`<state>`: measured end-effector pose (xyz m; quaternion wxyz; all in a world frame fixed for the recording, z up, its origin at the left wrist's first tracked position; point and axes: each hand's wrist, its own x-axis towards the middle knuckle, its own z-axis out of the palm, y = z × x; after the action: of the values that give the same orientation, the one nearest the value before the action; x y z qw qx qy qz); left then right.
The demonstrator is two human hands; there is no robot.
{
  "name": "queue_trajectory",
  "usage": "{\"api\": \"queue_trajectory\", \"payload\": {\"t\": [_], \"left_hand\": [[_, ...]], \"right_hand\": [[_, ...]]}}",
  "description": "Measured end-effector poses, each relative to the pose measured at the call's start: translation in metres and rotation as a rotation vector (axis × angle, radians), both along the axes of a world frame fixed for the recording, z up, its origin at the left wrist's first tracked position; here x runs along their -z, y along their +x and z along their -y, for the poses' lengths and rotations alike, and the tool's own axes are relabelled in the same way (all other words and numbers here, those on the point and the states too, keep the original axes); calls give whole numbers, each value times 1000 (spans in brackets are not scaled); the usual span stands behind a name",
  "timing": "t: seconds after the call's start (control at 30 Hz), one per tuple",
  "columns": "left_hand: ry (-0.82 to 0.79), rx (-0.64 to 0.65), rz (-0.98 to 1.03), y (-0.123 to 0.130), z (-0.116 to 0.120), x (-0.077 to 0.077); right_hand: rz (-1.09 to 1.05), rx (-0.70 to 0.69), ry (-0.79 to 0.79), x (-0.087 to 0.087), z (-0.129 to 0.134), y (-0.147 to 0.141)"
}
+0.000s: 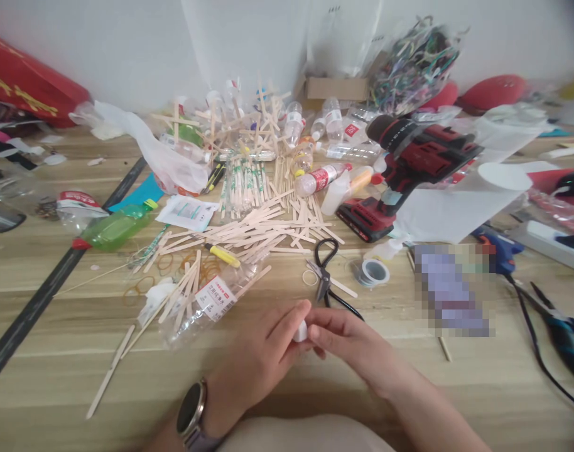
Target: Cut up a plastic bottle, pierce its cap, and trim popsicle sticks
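Close to the table's front edge, my two hands meet around a small white object. My left hand (272, 342), with a watch (191, 408) on its wrist, has its fingers closed round the left side of the white object (300, 331). From the right, my right hand (346, 336) pinches the same piece with thumb and fingers. Most of the piece is hidden by my fingers. Just beyond my hands lie black-handled scissors (323, 282). A clear plastic bottle (216, 301) lies to the left, with wooden sticks on and beside it.
Wooden sticks (249, 232) are heaped mid-table, with a yellow cutter (223, 255) beside them. A red and black drill (409, 163) stands at the right, near a tape roll (374, 272), a blue glue gun (497, 248) and pliers (563, 333). A green bottle (120, 227) lies left.
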<state>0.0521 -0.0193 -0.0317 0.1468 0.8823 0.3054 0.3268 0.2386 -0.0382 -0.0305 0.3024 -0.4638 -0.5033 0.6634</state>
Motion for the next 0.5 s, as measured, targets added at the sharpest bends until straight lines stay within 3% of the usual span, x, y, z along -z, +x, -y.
{"api": "queue_trajectory", "payload": {"t": [0.1, 0.17, 0.27, 0.5], "left_hand": [[-77, -142, 29, -3, -5, 8], [-165, -253, 41, -5, -9, 14], [-222, -310, 54, -7, -15, 22], [-109, -228, 24, -4, -19, 30]], "right_hand": [[785, 129, 284, 4, -8, 17], [1087, 232, 349, 9, -13, 26], [1150, 190, 333, 17, -18, 31], [1193, 231, 345, 28, -29, 22]]}}
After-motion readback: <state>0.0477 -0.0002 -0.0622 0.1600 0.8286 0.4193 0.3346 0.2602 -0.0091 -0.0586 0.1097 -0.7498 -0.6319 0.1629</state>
